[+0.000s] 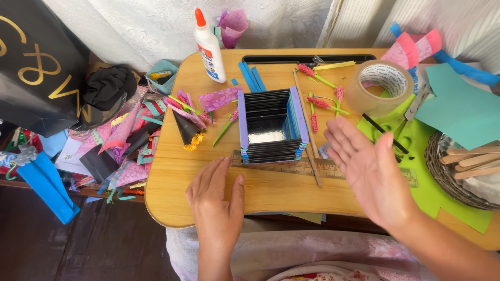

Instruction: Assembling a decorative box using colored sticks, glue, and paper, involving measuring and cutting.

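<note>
Hands hover over a small wooden bench (271, 195) crowded with craft scraps. The left hand (216, 200) lies flat on the bench, fingers together, empty, fingertips just short of a ruler (291, 166). The right hand (367, 169) is raised, palm open and fingers spread, holding nothing, just right of a square box of stacked craft sticks (271, 126), purple on its sides and black within, standing at the bench's middle against the ruler. Behind it stands a white glue bottle (209, 48); to the right sit a roll of clear tape (384, 86) and green paper (432, 177).
</note>
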